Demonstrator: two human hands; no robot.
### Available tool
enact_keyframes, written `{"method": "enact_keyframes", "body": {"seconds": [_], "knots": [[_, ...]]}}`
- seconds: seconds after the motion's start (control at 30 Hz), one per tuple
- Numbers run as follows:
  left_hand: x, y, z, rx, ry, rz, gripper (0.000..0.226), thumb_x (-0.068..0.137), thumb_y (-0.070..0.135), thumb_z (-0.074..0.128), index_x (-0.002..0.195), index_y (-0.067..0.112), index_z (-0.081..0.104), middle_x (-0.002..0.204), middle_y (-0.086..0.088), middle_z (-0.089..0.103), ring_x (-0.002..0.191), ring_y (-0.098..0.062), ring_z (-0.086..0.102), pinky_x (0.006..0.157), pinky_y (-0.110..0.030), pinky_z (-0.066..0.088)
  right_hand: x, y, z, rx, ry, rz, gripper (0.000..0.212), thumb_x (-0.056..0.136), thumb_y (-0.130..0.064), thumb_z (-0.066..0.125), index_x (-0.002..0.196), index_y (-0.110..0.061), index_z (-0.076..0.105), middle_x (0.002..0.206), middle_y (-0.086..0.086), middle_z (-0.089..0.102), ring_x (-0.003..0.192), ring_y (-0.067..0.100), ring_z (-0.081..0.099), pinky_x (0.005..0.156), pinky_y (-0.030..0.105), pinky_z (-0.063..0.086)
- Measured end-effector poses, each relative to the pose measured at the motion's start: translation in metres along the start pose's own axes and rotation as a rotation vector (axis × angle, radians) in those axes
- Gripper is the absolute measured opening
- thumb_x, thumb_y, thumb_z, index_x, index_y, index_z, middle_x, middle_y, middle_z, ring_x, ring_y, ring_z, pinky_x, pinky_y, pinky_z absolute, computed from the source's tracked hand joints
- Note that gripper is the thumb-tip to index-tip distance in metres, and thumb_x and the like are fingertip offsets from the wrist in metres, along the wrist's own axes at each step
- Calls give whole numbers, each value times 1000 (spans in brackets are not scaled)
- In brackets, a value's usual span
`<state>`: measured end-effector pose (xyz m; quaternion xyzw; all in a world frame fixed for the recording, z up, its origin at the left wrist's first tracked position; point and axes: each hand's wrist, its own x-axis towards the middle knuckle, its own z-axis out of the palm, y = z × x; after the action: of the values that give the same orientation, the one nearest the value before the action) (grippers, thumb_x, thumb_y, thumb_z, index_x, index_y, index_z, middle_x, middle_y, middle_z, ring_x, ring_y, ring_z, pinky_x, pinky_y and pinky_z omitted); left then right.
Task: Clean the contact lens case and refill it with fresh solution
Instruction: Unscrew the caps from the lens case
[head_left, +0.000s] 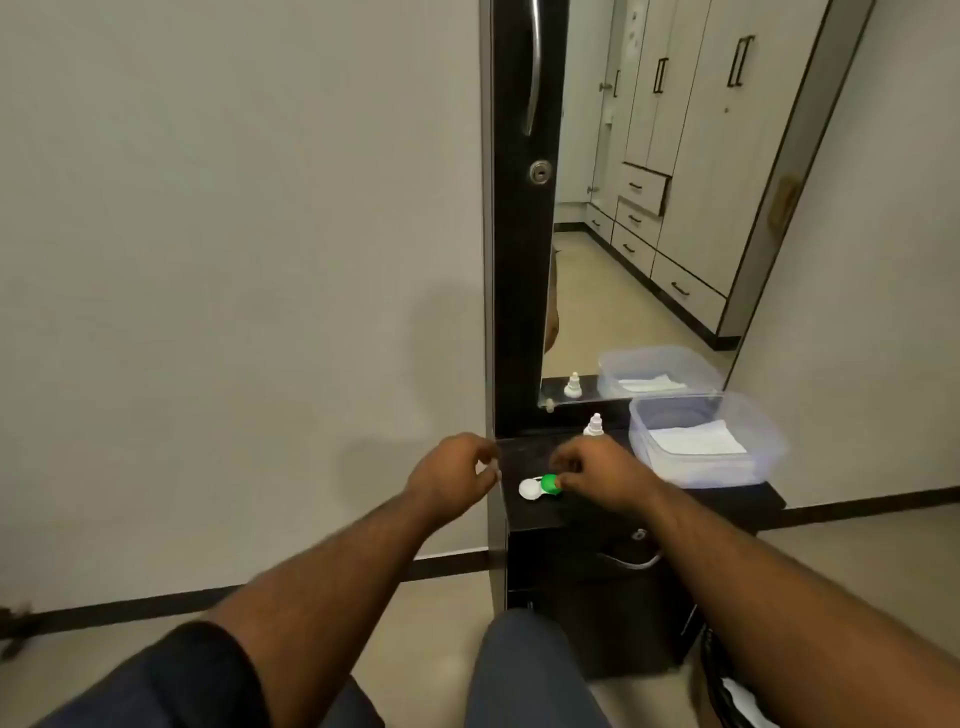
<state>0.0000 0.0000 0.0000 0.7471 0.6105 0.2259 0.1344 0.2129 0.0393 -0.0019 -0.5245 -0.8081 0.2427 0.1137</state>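
Green cap (548, 483) is pinched by the right hand (602, 475); left hand (452, 473), at nine o'clock, is curled empty; the case (535, 488) should be steadied on the desk (597, 512) while unscrewing.

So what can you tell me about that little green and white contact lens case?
The small plastic contact lens case lies flat near the front left of the dark cabinet top. It has two round wells side by side: the left one white, the right one with a green cap. The right hand pinches the green cap.

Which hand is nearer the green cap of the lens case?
Right. The right hand touches the green cap with its fingertips; the left hand hovers apart, left of the lens case.
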Motion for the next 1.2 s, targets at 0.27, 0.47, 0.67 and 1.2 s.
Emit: {"method": "enact_keyframes", "body": {"seconds": [0.27, 0.47, 0.67, 1.2], "knots": [[19, -9, 44, -50, 35, -22, 38, 90, 27, 60, 126, 17, 60, 124, -2, 62, 114, -18, 55, 96, -30, 43, 17, 51, 37, 100, 165, 47, 53, 81, -29, 72, 131, -18, 55, 126, 3, 57, 112, 17, 56, 99, 31, 44], [36, -19, 75, 121, -330, -80, 71, 96, 42, 46, 152, 31, 3, 157, -4, 27, 146, -26, 14, 115, -61, 9, 34, 61, 55, 76, 133, -55, 55, 80, -39, 70, 130, -22, 56, 119, -1, 59, 108, 12, 55, 97, 35, 47], [38, -28, 91, 117, -247, -35, 45, 100, 38, 38, 144, 35, 34, 156, 0, 30, 147, -17, 16, 113, -61, -11, 38, 66, 68, 89, 217, -73, 38, 81, -41, 69, 115, -26, 65, 109, -8, 60, 102, 9, 52, 91, 31, 45], [9, -26, 119, -384, 172, -116, 47, 85, 27, 68, 131, 25, 55, 133, 4, 59, 126, -13, 51, 117, -39, 10, 42, 74, 75, 114, 255, -79, 38, 76, -45, 72, 110, -28, 66, 105, -13, 60, 98, 4, 53, 86, 27, 48]]}}
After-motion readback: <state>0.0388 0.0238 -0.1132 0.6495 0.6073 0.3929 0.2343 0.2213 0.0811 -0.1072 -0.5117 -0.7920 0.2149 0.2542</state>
